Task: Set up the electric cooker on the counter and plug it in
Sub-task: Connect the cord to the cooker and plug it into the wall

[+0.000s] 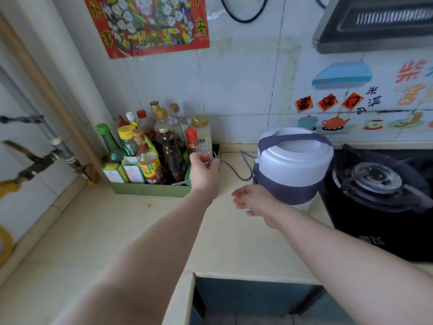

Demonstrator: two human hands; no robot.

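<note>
Head view: round white plastic electric cooker with grey-blue band and carry handle [294, 164] sits upright on the pale beige tiled counter [131, 233], against the back wall, just left of the black gas stove [384, 184] and touching or nearly touching its edge; thin grey-blue power cord [236, 171] leaves the cooker's left side, droops in a loop over the counter and runs to the left hand [205, 171]; left hand is clenched around the cord's end, fingers pinched over it; two small metal prongs [214, 154] stick up from the fist, so the plug itself is mostly hidden in the grip; left hand hovers just right of the green tray of sauce and oil bottles [150, 188], in front of the white tiled wall [234, 90]; right hand [251, 199] is released, fingers loose and spread, palm partly up, holding nothing, just in front of the cooker's lower left side, apart from it; red paper poster [147, 24] on the wall above the bottles; grey range hood [375, 24] at top right, above the stove; no socket visible in frame.
</note>
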